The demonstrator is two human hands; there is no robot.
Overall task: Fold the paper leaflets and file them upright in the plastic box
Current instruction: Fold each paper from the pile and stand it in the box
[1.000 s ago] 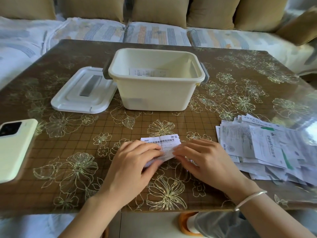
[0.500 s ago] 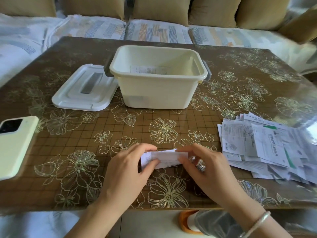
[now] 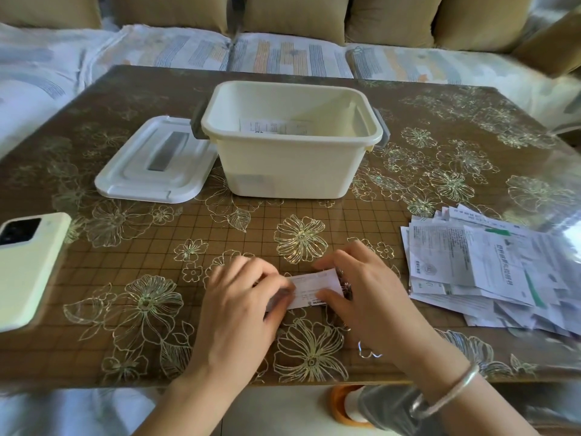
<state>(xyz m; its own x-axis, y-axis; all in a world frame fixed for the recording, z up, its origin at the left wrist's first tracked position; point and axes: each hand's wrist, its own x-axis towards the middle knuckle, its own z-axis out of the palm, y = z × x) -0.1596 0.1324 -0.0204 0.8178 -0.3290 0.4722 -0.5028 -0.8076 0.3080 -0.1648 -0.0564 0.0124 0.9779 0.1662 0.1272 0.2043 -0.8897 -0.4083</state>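
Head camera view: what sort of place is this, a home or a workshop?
Most likely a home living room: a sofa with tan back cushions and striped seat covers stands behind the brown table with its gold flower-patterned cover, and a cream-cased phone lies on it.

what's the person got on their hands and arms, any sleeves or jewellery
No sleeves are in view. The right hand has a plain silver bangle round its wrist. The left hand shows no wristwear.

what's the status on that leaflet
Left hand and right hand both hold the folded leaflet. Box open, lid beside it. Nothing in the way.
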